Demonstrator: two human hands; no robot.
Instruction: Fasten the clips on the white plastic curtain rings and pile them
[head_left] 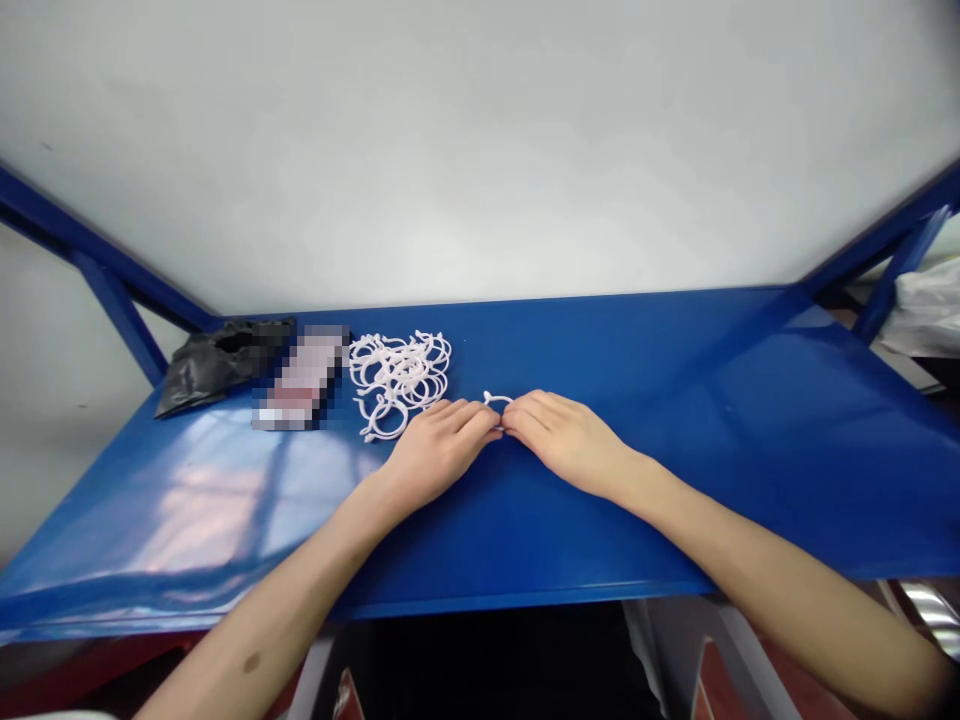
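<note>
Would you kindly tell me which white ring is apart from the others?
The single ring pinched between the left hand and right hand, just right of the heap of rings.

The blue surface [712, 430] is a smooth, glossy sheet. Its far edge meets a pale wall, and blue struts slant off at both back corners. At its far left lies a crumpled black bag [217, 362]. Just beside the bag, to the right, lies a flat pinkish item [304, 385], too blurred to identify. Close against that item sits a loose pile of white rings [397, 372]. One single white ring [495, 402] is apart from the pile, near the middle.
</note>
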